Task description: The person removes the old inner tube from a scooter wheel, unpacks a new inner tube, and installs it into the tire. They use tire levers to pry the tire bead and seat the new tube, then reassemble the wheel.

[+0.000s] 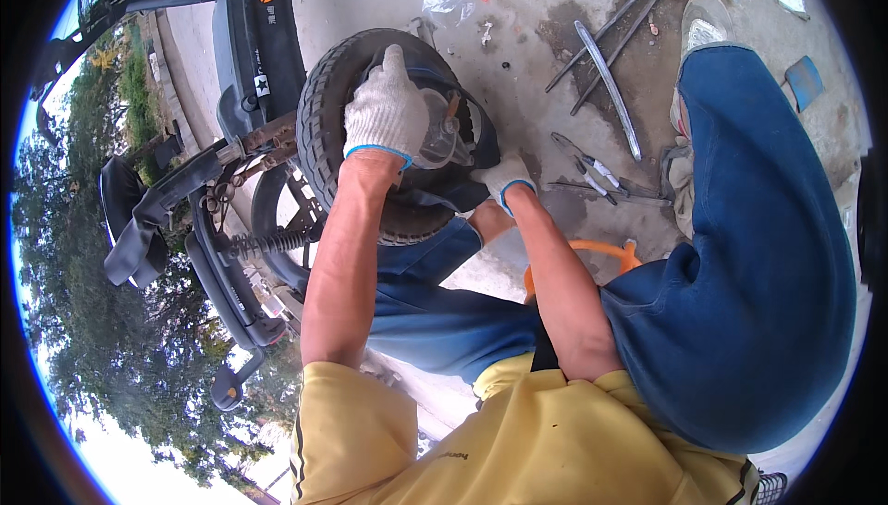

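Observation:
A black knobbly tyre [319,107] stands on a wheel that is tilted toward me, its hub partly showing. My left hand [384,107], in a white knit glove with a blue cuff, lies over the tyre's upper side. One finger stretches along the rubber; the others bend down out of sight, seemingly around the tyre's edge. A flat black inner tube [444,198] hangs loosely out of the tyre at the near right. My right hand [504,178], gloved alike, is closed on its right end, though the fingertips are hidden.
An electric two-wheeler's black body [259,52] and spring shock absorber [277,242] are at left. On the ground to the right lie long tongs [622,29], a metal tyre lever [607,89] and pliers [592,158]. An orange frame [592,248] stands beneath my right forearm.

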A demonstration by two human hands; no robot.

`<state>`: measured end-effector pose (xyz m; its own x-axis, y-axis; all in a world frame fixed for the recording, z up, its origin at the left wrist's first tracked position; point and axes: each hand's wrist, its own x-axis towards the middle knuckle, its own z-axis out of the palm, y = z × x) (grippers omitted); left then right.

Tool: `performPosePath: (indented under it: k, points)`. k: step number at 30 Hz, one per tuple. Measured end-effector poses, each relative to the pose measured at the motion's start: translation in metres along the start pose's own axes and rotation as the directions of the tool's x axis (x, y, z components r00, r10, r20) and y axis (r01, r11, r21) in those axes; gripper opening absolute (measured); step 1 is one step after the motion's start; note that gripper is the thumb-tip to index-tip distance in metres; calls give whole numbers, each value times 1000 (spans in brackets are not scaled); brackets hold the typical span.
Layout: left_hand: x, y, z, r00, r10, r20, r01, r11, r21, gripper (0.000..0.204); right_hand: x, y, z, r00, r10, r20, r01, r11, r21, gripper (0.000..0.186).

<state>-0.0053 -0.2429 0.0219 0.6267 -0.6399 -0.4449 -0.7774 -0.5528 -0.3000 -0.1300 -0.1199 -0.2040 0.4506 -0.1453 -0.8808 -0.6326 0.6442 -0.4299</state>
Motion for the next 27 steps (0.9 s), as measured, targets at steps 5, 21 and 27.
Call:
performPosePath:
  k: [5,21,27]
  points:
    - [-52,-10,-3,969,235,79,-241,968,68,33,-1,6,7,988,-5,155,22,994,-104,54]
    - [-127,-32,51,894,442,70,-431,806,406,10,-11,75,77,897,43,439,-440,174,881,27]
    - [-127,-17,79,850,518,93,-509,763,399,10,67,109,131,745,-663,72,534,658,530,37]
